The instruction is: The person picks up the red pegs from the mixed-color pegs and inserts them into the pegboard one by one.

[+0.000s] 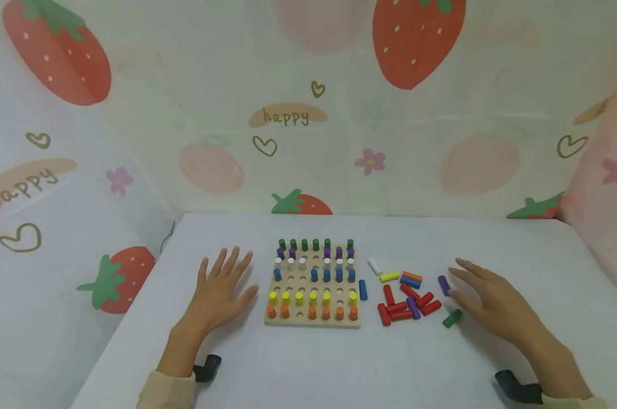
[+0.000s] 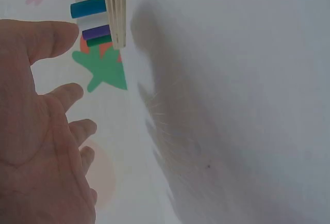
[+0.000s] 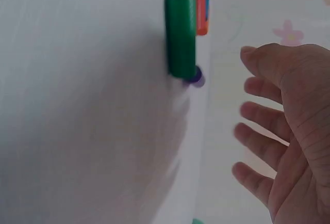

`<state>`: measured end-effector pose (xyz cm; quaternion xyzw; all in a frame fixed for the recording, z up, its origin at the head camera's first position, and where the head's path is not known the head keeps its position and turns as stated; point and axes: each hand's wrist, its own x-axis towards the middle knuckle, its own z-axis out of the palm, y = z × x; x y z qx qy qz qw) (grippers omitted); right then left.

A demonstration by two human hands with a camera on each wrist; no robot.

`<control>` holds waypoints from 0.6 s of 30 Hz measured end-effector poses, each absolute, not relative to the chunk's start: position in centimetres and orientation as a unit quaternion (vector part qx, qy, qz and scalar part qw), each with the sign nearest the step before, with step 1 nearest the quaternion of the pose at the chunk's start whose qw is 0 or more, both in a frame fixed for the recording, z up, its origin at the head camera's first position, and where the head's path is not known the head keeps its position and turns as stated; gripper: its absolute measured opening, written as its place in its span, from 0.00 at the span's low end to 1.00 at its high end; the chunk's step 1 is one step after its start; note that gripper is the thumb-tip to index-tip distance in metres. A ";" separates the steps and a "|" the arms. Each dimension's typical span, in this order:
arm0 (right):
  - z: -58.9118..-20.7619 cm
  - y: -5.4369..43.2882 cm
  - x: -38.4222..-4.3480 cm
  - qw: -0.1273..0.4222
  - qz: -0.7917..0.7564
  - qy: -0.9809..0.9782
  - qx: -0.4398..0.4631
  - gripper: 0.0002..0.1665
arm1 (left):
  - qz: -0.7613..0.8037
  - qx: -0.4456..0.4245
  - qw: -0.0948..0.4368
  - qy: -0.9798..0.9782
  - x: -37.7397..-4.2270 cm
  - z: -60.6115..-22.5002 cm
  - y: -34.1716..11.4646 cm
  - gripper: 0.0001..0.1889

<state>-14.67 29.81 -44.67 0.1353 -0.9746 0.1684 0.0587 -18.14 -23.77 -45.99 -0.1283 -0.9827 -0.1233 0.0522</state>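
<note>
A wooden pegboard (image 1: pixel 313 325) lies on the table with rows of green, purple, white, blue, yellow and orange pegs; several holes are bare. My left hand (image 1: pixel 216 298) hovers left of the board, fingers spread and holding nothing; its thumb points toward the board. In the left wrist view, the palm (image 2: pixel 36 131) is seen beside the board's edge (image 2: pixel 118 22). Over on the right, my right hand (image 1: pixel 503 309) is held with loosely extended fingers and no peg in them. Nearest to it are a purple peg (image 1: pixel 444 285) and a green peg (image 1: pixel 452 318).
Between board and right hand lie several loose red pegs (image 1: pixel 397 307), another purple peg (image 1: pixel 413 308), a yellow peg (image 1: pixel 390 277), a white peg (image 1: pixel 374 266), an orange peg (image 1: pixel 412 276) and a blue peg (image 1: pixel 410 282). Another blue peg (image 1: pixel 363 289) lies along the board's right edge.
</note>
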 end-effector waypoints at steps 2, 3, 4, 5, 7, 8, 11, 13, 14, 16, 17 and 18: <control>-44.0 29.3 -14.6 0.043 0.175 -0.975 0.134 0.31 | -0.120 -0.131 0.052 -0.983 -18.1 -45.9 -23.5 0.39; -43.8 29.1 -14.6 0.037 0.178 -0.974 0.133 0.30 | -0.119 -0.132 0.050 -0.983 -18.1 -45.9 -23.4 0.39; -43.8 28.8 -14.5 0.032 0.184 -0.973 0.134 0.28 | -0.118 -0.133 0.046 -0.983 -18.1 -46.0 -23.4 0.39; -43.8 28.6 -14.4 0.027 0.188 -0.972 0.136 0.26 | -0.117 -0.135 0.043 -0.983 -18.1 -46.1 -23.4 0.39; -43.8 28.3 -14.1 0.026 0.189 -0.971 0.145 0.21 | -0.121 -0.140 0.036 -0.982 -18.0 -46.2 -23.2 0.39; -43.8 28.1 -14.0 0.025 0.188 -0.970 0.149 0.19 | -0.124 -0.144 0.032 -0.981 -18.0 -46.2 -23.1 0.38; -44.0 28.1 -13.8 0.023 0.181 -0.969 0.168 0.15 | -0.132 -0.152 0.022 -0.979 -18.0 -46.3 -22.7 0.38; -44.1 28.0 -13.7 0.025 0.175 -0.969 0.175 0.13 | -0.132 -0.156 0.016 -0.979 -18.0 -46.3 -22.5 0.38; -44.2 27.9 -13.7 0.025 0.173 -0.968 0.179 0.12 | -0.131 -0.156 0.013 -0.979 -18.0 -46.2 -22.4 0.38; -44.3 27.7 -13.6 0.021 0.171 -0.968 0.181 0.12 | -0.127 -0.154 0.008 -0.980 -18.0 -46.2 -22.4 0.38; -44.4 27.5 -13.6 0.017 0.171 -0.969 0.179 0.12 | -0.125 -0.153 0.006 -0.980 -18.0 -46.2 -22.4 0.39; -44.5 27.4 -13.6 0.011 0.171 -0.969 0.178 0.12 | -0.122 -0.154 0.007 -0.980 -18.0 -46.2 -22.4 0.39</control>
